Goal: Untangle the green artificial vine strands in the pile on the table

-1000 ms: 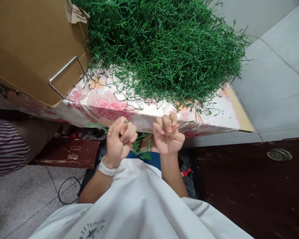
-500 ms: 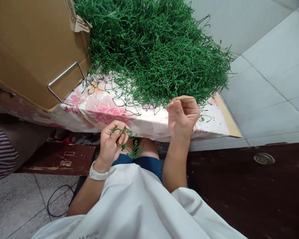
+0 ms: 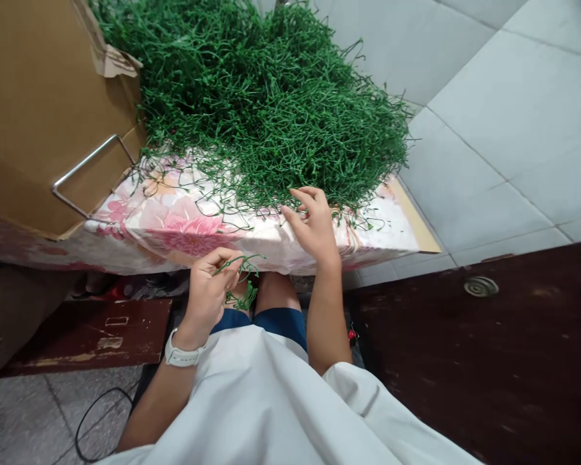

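Note:
A big tangled heap of green plastic stems (image 3: 290, 110) lies on a table with a floral cloth (image 3: 184, 226). My left hand (image 3: 210, 287), with a pale watch on its wrist, is closed on a few green stems (image 3: 242, 294) that hang over my lap, just off the table's front edge. At the heap's near edge is my right hand (image 3: 312, 223), its thumb and fingers apart and nothing seen between them.
A cardboard box (image 3: 53, 116) stands on the left of the table, with a metal wire frame (image 3: 90, 165) against it. White tiled wall (image 3: 503, 129) rises on the right. Dark red wood (image 3: 465, 361) lies to the lower right. Part of another person shows at the far left.
My right hand has moved left to the heap's near edge, and its pinched fingers have opened. My left hand still holds its stems. The whole view has shifted, with things appearing further left.

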A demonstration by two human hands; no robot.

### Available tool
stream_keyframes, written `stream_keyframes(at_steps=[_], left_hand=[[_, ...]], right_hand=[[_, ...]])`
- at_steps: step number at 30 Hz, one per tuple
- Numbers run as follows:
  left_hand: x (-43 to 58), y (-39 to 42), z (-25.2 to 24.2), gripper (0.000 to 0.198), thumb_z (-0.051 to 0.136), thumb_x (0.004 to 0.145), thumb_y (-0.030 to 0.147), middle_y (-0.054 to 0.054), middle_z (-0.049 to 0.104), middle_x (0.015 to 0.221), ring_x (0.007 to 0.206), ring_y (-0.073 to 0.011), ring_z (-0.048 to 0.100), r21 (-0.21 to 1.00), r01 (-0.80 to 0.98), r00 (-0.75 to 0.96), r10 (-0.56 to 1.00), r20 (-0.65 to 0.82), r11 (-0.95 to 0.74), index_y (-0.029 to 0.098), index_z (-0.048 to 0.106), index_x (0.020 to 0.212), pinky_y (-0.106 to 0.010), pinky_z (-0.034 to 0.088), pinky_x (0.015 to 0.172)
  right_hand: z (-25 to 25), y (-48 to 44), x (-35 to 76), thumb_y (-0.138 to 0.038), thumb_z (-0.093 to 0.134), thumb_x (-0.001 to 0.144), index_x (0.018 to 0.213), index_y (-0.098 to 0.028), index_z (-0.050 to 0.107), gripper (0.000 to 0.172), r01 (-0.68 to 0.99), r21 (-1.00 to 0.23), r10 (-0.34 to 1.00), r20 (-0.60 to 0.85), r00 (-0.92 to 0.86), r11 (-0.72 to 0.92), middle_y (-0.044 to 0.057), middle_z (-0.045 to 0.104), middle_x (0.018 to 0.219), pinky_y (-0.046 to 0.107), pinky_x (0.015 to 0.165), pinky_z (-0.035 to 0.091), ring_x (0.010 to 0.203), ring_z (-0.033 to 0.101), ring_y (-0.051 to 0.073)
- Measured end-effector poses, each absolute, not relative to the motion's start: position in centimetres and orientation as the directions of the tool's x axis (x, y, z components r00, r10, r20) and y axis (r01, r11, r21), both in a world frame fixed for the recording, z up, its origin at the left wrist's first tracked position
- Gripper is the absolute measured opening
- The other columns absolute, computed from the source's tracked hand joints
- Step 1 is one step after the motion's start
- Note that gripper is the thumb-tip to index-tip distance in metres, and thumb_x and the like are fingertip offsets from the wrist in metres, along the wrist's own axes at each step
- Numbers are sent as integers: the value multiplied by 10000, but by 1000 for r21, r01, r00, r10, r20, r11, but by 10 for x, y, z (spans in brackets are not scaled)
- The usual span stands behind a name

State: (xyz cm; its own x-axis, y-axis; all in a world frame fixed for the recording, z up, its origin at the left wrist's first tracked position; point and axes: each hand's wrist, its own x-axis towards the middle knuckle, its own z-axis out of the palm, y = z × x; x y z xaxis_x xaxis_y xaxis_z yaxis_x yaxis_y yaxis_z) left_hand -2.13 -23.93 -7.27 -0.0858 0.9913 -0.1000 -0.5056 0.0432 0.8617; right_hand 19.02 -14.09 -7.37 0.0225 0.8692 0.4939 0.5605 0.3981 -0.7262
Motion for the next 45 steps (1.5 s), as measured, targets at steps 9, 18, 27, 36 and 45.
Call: stream_keyframes(at_steps=[9,18,27,36,45], left_hand=[[-6,-238,-84,219,879,727,342,74,444,479,448,-26,351,913,-392,-39,989,-140,113,167,750,748,-147,278,463],[32,-238,-97,274,912,656,376,6,651,587,526,-64,494,969,-194,30,988,-148,151,150,778,733,-164,388,500],[38,-238,-91,421,930,647,471,50,524,542,503,-48,426,951,-218,159,969,-187,219,158,806,899,-158,331,490],[23,-234,-85,364,847,722,465,69,475,518,471,-42,388,942,-216,80,966,-245,257,147,704,824,-159,294,481],[22,-239,-90,408,884,702,378,44,569,793,599,-27,450,909,-327,18,963,-268,259,180,661,980,-128,345,538]], right_hand=[[-70,-191,185,-369,597,1024,971,-201,709,209,359,-779,852,510,-115,514,37,693,894,289,729,471,783,601,145],[-109,-242,202,-327,658,984,915,-194,694,154,148,-882,871,394,-294,448,16,665,789,273,658,472,697,603,145],[-85,-243,228,-248,670,970,868,-198,694,116,146,-861,855,437,-279,488,6,676,759,242,636,493,657,619,119],[69,-176,293,-425,787,900,870,-249,677,210,659,-60,-231,909,346,750,-55,628,705,248,552,477,551,602,88],[105,-133,303,-252,683,961,1091,-106,769,213,883,-417,546,802,244,217,68,787,896,322,760,547,705,681,131]])
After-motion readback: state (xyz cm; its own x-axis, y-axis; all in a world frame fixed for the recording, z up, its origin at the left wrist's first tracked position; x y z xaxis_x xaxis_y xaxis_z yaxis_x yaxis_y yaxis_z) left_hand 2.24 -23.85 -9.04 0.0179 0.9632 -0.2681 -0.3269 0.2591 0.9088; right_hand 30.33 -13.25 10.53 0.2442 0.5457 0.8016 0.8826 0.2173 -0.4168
